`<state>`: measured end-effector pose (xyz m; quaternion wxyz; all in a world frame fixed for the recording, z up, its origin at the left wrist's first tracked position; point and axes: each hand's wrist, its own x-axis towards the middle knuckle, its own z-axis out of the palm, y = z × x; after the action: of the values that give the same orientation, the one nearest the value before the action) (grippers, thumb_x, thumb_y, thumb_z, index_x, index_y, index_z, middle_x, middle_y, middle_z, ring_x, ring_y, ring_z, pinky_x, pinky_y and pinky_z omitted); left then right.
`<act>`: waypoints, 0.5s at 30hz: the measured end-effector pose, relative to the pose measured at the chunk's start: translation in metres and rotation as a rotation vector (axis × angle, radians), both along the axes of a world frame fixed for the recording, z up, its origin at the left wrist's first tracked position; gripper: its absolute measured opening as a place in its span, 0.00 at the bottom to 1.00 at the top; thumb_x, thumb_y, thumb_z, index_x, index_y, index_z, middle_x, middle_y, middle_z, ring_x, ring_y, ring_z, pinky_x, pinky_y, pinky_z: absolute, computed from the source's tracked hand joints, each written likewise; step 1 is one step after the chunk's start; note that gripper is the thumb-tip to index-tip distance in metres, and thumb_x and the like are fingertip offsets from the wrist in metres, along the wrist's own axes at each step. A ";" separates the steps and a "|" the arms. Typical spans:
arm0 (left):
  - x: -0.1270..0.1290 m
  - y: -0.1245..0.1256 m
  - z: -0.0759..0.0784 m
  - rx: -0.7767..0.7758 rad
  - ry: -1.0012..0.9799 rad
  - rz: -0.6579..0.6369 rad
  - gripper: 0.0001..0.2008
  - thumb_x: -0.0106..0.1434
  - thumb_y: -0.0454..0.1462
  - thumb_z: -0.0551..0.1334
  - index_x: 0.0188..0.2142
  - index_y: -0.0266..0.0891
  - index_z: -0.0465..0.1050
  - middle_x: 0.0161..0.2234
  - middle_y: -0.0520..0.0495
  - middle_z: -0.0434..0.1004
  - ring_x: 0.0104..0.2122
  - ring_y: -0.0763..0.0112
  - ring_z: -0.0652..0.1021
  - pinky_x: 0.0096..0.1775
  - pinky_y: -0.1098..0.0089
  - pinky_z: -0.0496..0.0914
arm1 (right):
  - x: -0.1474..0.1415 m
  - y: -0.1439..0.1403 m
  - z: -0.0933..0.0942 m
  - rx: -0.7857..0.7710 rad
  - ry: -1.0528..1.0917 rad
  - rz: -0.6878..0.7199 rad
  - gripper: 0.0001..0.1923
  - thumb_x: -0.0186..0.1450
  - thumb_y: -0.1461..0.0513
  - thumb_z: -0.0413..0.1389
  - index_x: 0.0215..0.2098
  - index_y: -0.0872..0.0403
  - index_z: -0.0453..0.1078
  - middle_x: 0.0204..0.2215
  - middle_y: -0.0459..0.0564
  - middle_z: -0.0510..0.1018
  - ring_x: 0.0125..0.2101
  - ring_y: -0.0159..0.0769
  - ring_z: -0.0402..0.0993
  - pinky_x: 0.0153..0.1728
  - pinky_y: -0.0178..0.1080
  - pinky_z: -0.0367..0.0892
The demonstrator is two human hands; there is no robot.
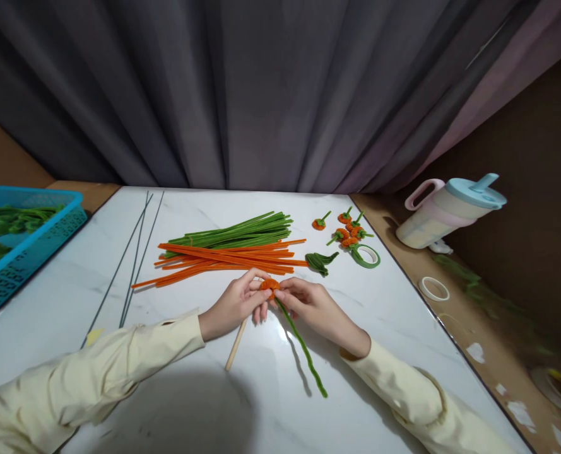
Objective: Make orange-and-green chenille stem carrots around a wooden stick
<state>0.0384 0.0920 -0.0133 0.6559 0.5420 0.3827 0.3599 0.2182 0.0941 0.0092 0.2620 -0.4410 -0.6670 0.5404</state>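
Between my two hands is a small orange pipe-cleaner pumpkin [270, 287], held above the white tabletop. My left hand [237, 301] pinches its left side, fingers closed. My right hand [315, 309] is closed at its right side, near where a green pipe cleaner [303, 350] trails down towards me. Whether the right fingers grip the pumpkin or the green stem cannot be made out exactly. Below my left hand lies a thin wooden stick [235, 345], its upper end hidden. Just beyond are loose orange pipe cleaners [228, 257] and a green bundle [237, 231].
Finished little pumpkins [349, 231] with green stems sit at the back right, by a green tape roll [366, 256]. Dark green leaves [321, 262] lie nearer. Thin wires [135, 258] and a blue basket [34, 252] are left; a tumbler [443, 214] and white ring [433, 289] are right.
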 end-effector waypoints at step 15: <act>0.002 0.005 0.000 -0.041 -0.043 0.027 0.18 0.61 0.49 0.58 0.38 0.37 0.60 0.22 0.51 0.74 0.16 0.75 0.73 0.17 0.76 0.66 | 0.005 0.000 -0.005 0.318 -0.069 0.046 0.08 0.66 0.61 0.48 0.40 0.56 0.66 0.27 0.47 0.75 0.22 0.29 0.66 0.26 0.32 0.61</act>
<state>0.0402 0.0972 -0.0133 0.6701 0.5153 0.3832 0.3722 0.2237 0.0942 0.0038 0.2929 -0.3970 -0.7626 0.4185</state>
